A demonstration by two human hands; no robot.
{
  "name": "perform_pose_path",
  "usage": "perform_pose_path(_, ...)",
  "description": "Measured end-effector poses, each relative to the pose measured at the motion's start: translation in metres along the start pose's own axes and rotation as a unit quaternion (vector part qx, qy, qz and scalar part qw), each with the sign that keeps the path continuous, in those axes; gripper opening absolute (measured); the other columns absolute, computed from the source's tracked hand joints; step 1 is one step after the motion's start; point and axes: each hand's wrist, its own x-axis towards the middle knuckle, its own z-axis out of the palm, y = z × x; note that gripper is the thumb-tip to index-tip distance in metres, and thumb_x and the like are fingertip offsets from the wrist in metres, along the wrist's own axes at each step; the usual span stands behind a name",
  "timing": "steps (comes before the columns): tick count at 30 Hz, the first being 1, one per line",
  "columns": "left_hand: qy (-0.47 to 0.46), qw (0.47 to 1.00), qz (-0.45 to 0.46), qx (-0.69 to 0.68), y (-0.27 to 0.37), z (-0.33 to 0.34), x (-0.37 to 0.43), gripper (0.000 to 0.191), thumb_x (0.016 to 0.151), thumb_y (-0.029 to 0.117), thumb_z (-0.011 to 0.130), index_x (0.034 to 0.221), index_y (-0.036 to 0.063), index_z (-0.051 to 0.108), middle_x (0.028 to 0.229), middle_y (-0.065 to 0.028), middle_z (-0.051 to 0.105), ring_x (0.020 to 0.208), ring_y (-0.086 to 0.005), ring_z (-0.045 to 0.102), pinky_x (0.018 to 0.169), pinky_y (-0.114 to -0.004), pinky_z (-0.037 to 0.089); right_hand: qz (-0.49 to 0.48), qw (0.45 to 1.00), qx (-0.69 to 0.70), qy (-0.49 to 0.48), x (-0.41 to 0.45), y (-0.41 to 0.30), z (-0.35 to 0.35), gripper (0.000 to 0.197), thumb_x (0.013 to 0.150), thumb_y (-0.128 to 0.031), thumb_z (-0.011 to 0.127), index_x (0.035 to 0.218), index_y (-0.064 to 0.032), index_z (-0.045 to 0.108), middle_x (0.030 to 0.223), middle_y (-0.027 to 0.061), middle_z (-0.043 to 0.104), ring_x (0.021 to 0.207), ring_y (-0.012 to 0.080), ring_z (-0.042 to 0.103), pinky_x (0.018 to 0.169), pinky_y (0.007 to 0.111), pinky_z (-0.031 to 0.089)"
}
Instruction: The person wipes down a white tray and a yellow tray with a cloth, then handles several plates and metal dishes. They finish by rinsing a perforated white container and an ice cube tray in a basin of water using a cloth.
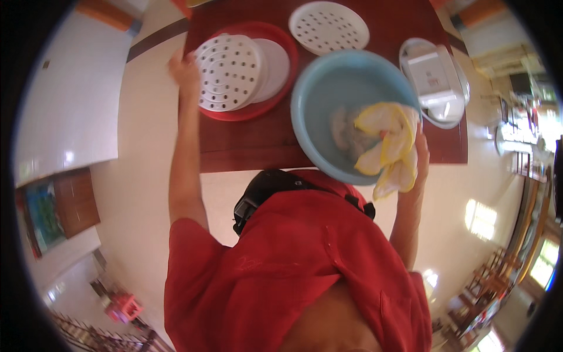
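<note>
My left hand [184, 70] is blurred at the left edge of a white perforated plastic plate [228, 72]. Whether its fingers grip that edge is unclear. The plate lies over another white round piece [275, 72] in a red round tray [246, 115]. My right hand [422, 154] holds a white cloth with yellow edging [389, 141], bunched over the near right side of a blue plastic basin [303, 127]. The cloth partly hides the fingers. Water fills the basin, and a pale submerged shape [347, 127], too unclear to name, shows beside the cloth.
A second white perforated plate [330, 27] lies behind the basin on the dark red table [246, 154]. At the right, an upturned white rectangular container [433, 79] rests on an oval dish [413, 46]. The table's front edge runs just ahead of my body.
</note>
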Motion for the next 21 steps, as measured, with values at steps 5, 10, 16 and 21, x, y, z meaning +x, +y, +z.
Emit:
perform_pose_path(5,-0.120,0.942,-0.288,-0.121,-0.111,-0.010,-0.027,0.069,0.074,0.047,0.066,0.113,-0.0081,0.051,0.107,-0.0185,0.058,0.098,-0.0231,0.056,0.085,-0.032,0.043,-0.060,0.997,-0.035,0.043,0.029,-0.047,-0.045,0.040,0.092,-0.033,0.044,0.113,-0.0006,0.051,0.096,0.0114,0.060,0.084,0.0205,0.060,0.074,0.032,0.049)
perform_pose_path(10,-0.219,0.921,-0.277,-0.165,-0.112,-0.015,-0.030,0.047,0.075,0.037,0.070,0.097,-0.0031,0.060,0.088,-0.0072,0.062,0.078,-0.0134,0.057,0.070,-0.026,0.044,-0.202,0.906,-0.263,0.262,0.061,-0.076,-0.104,0.040,0.086,-0.035,0.056,0.107,-0.0002,0.057,0.093,0.0093,0.061,0.078,0.0149,0.059,0.068,0.028,0.049)
perform_pose_path(16,-0.224,0.869,-0.350,-0.269,-0.069,-0.026,-0.022,0.039,0.071,0.029,0.075,0.096,0.0019,0.061,0.087,-0.0028,0.062,0.074,-0.0093,0.057,0.061,-0.023,0.043,-0.156,0.870,-0.309,0.351,0.099,-0.038,-0.185,0.044,0.083,-0.035,0.062,0.111,-0.0008,0.057,0.096,0.0086,0.061,0.082,0.0159,0.058,0.071,0.030,0.048)
perform_pose_path(21,-0.243,0.866,-0.371,-0.232,-0.065,-0.036,-0.015,0.042,0.074,0.022,0.073,0.107,0.0004,0.057,0.095,-0.0045,0.062,0.080,-0.0115,0.059,0.066,-0.024,0.047,-0.099,0.906,-0.319,0.260,0.105,-0.011,-0.195,0.036,0.083,-0.024,0.062,0.106,0.0016,0.054,0.088,0.0105,0.060,0.076,0.0164,0.059,0.064,0.030,0.048)
